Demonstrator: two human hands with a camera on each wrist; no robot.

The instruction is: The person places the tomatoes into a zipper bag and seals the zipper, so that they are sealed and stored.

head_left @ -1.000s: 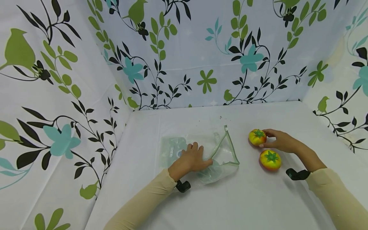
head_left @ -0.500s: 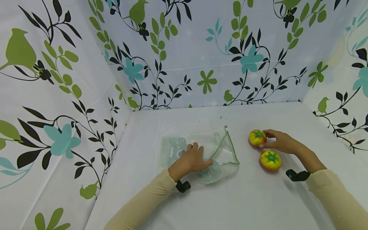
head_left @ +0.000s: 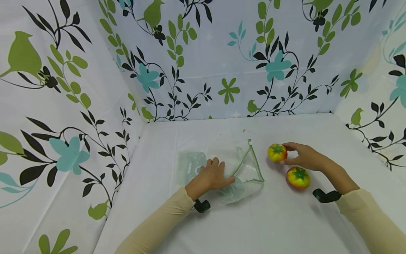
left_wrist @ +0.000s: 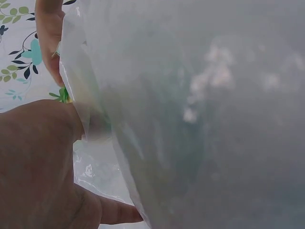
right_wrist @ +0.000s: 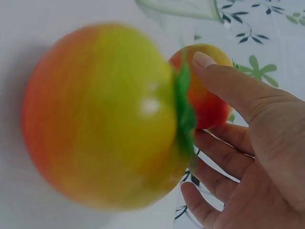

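Observation:
My left hand [head_left: 214, 175] rests with spread fingers on a clear plastic zip bag [head_left: 219, 152] with a green zip edge. Something clear and pale, perhaps a bottle, shows through the plastic; its kind is unclear. In the left wrist view the bag [left_wrist: 205, 129] hides most of the fingers. My right hand [head_left: 304, 157] holds a yellow-red tomato [head_left: 275, 153] with a green leafy top, thumb and fingers on its right side. A second such tomato [head_left: 298, 178] sits just below that hand, and looms large in the right wrist view as the nearer tomato [right_wrist: 105, 119].
A white-covered table [head_left: 253, 225] lies under everything. Fabric walls [head_left: 196, 63] printed with leaves, birds and flowers enclose it at the back and both sides. Dark wrist cameras are strapped to both forearms.
Within the last half second the right hand has moved slightly left, carrying its tomato toward the bag. The left hand, bag and second tomato stay in place.

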